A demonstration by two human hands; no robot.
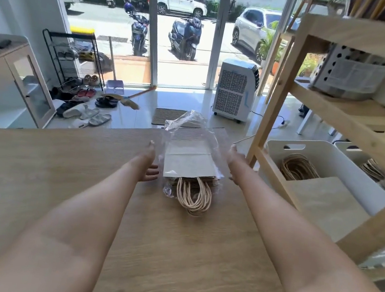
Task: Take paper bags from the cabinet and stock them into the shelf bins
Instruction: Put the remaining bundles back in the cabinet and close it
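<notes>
Scene: bundle of paper bags [190,162] in loose clear plastic wrap lies on table [60,177], far middle | Hands: left hand [148,164] and right hand [234,163] flank it, grip released | Handling: likely light, stiff stack, slippery wrap; hold both side edges

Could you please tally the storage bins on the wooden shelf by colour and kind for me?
Plain white bins, lower shelf: 2
Grey perforated bin, upper shelf: 1
Total: 3
</notes>
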